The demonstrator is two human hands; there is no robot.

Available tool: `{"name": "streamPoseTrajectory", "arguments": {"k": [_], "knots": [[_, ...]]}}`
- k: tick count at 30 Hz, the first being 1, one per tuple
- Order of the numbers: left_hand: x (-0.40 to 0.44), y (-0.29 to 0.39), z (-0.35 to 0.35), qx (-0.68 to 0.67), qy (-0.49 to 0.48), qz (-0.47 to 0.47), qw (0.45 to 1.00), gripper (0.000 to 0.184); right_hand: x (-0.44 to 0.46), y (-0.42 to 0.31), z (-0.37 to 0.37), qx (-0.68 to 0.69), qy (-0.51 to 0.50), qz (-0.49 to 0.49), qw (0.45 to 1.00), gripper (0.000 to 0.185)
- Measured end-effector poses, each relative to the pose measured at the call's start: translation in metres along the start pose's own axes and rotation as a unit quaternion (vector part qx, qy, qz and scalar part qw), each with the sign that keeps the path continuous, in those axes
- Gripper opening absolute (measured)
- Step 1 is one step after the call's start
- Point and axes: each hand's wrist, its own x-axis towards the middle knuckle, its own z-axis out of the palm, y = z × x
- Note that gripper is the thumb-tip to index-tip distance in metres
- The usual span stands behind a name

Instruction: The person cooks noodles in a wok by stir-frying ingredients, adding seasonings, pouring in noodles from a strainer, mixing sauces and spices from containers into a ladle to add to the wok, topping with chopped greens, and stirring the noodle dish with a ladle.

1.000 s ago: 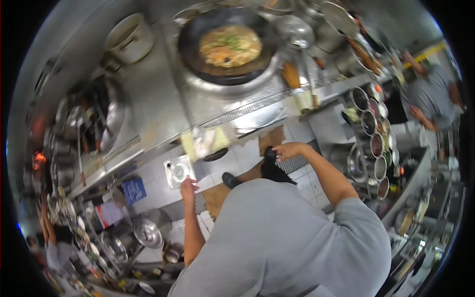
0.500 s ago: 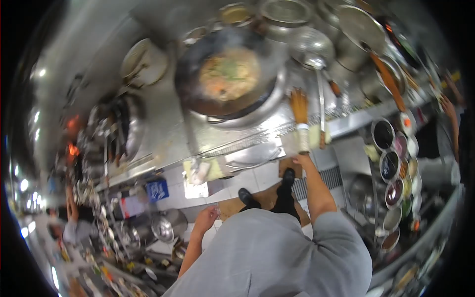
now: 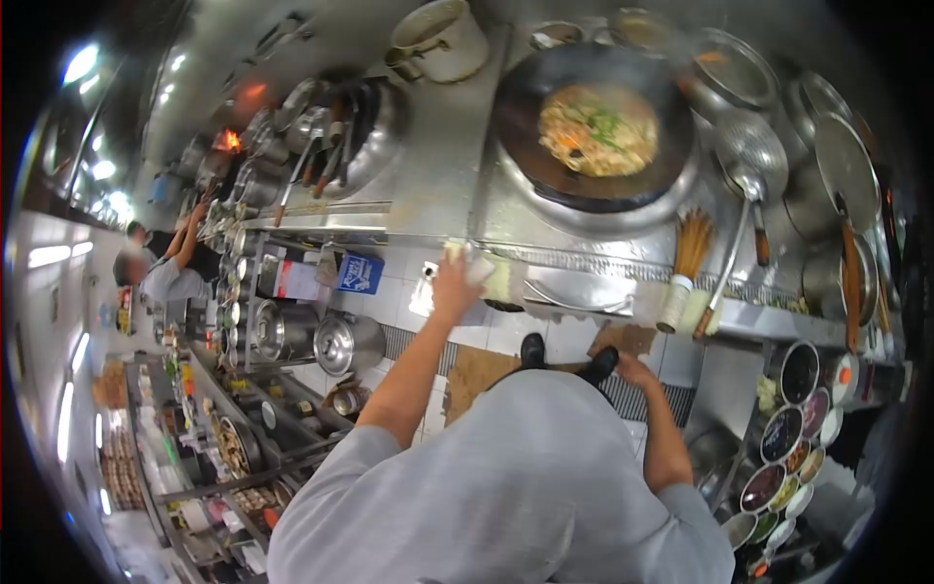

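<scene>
My left hand [image 3: 453, 284] is at the counter's front edge, its fingers stretched out against a whitish cloth [image 3: 478, 270]. Beside that lies a yellow-green cloth [image 3: 499, 280]. Nothing shows in my right hand [image 3: 634, 370], which hangs low near my shoe with the fingers loosely apart. Food with green pieces [image 3: 598, 131] sits in a dark wok [image 3: 530, 117] on the stove. To the wok's right lie a bristle brush [image 3: 693, 243] and a long-handled ladle [image 3: 730, 255] that reaches over the front edge.
A dented pot [image 3: 457, 49] stands behind left. Several ingredient bowls [image 3: 800, 373] line the right side. Lidded metal pots [image 3: 336, 346] and a blue box [image 3: 360, 273] are at lower left. Another person [image 3: 170, 277] works at the far left, near flames.
The view has swung left. My left hand has moved up and forward to the cloth. My right hand has drawn back from the counter edge near the brush.
</scene>
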Motion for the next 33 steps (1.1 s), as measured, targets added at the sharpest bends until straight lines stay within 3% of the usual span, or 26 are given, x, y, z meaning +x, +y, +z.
{"name": "streamPoseTrajectory", "arguments": {"k": [2, 3, 5, 7, 8, 9, 11, 12, 14, 15, 17, 18, 20, 21, 23, 24, 25, 27, 29, 30, 32, 33], "knots": [[0.012, 0.004, 0.009, 0.059, -0.063, 0.037, 0.996, 0.090, -0.042, -0.076, 0.011, -0.090, 0.071, 0.107, 0.988, 0.058], [0.022, 0.000, 0.018, 0.061, -0.070, 0.027, 0.995, 0.077, -0.054, -0.135, 0.008, -0.100, 0.072, 0.100, 0.987, 0.058], [0.040, -0.022, 0.045, 0.048, -0.023, 0.031, 0.998, 0.060, -0.076, -0.237, 0.008, -0.095, 0.086, 0.135, 0.982, 0.049], [0.047, -0.042, 0.045, -0.180, 0.059, -0.062, 0.980, 0.046, -0.070, -0.301, 0.004, -0.083, 0.136, 0.012, 0.987, 0.045], [0.054, -0.056, 0.053, -0.422, 0.063, -0.126, 0.895, 0.038, -0.061, -0.343, 0.002, -0.071, 0.158, -0.012, 0.985, 0.046], [0.049, -0.045, 0.020, -0.614, -0.003, -0.156, 0.773, 0.036, -0.047, -0.388, 0.003, -0.057, 0.182, -0.039, 0.981, 0.048], [0.034, -0.004, -0.043, -0.755, 0.029, -0.109, 0.646, 0.035, -0.012, -0.459, 0.009, 0.009, 0.169, -0.123, 0.978, 0.050], [0.024, 0.017, -0.077, -0.762, 0.019, -0.100, 0.640, 0.035, 0.007, -0.492, 0.015, -0.012, 0.204, -0.163, 0.965, 0.053], [0.010, 0.050, -0.129, -0.657, 0.062, 0.002, 0.752, 0.040, 0.037, -0.556, 0.023, -0.046, 0.253, -0.238, 0.937, 0.057], [0.007, 0.058, -0.131, -0.624, 0.093, 0.108, 0.768, 0.048, 0.046, -0.575, 0.025, -0.058, 0.267, -0.272, 0.922, 0.058], [-0.010, 0.068, -0.167, -0.637, 0.096, 0.212, 0.735, 0.055, 0.053, -0.585, 0.028, -0.035, 0.297, -0.284, 0.911, 0.058], [-0.002, 0.066, -0.169, -0.643, 0.100, 0.217, 0.727, 0.055, 0.056, -0.594, 0.030, 0.001, 0.311, -0.298, 0.902, 0.058], [0.008, 0.053, -0.167, -0.790, 0.057, 0.046, 0.609, 0.067, 0.049, -0.605, 0.039, -0.045, 0.321, -0.284, 0.903, 0.059], [0.012, 0.046, -0.160, -0.793, 0.057, 0.039, 0.606, 0.067, 0.044, -0.611, 0.048, -0.080, 0.329, -0.264, 0.903, 0.059], [0.024, 0.037, -0.139, -0.880, -0.260, 0.048, 0.394, 0.071, 0.053, -0.613, 0.063, -0.122, 0.336, -0.237, 0.903, 0.057], [0.025, 0.032, -0.127, -0.898, -0.289, 0.043, 0.329, 0.057, 0.059, -0.606, 0.065, -0.254, 0.377, -0.261, 0.852, 0.053], [0.023, 0.029, -0.122, -0.898, -0.290, 0.040, 0.327, 0.057, 0.066, -0.599, 0.065, -0.381, 0.410, -0.282, 0.779, 0.049], [0.016, 0.026, -0.112, -0.864, -0.228, -0.011, 0.448, 0.046, 0.072, -0.592, 0.065, -0.336, 0.424, -0.291, 0.789, 0.045], [0.016, 0.023, -0.108, -0.874, -0.242, -0.041, 0.418, 0.039, 0.066, -0.598, 0.066, -0.074, 0.404, -0.113, 0.905, 0.046], [0.021, 0.024, -0.107, -0.890, -0.255, -0.054, 0.374, 0.038, 0.070, -0.596, 0.063, -0.038, 0.402, -0.165, 0.900, 0.049], [0.022, 0.033, -0.107, -0.912, -0.282, -0.072, 0.290, 0.037, 0.068, -0.598, 0.060, -0.039, 0.359, -0.148, 0.921, 0.053], [0.021, 0.038, -0.106, -0.909, -0.291, -0.066, 0.290, 0.037, 0.066, -0.605, 0.059, -0.037, 0.313, -0.129, 0.940, 0.056]]}}
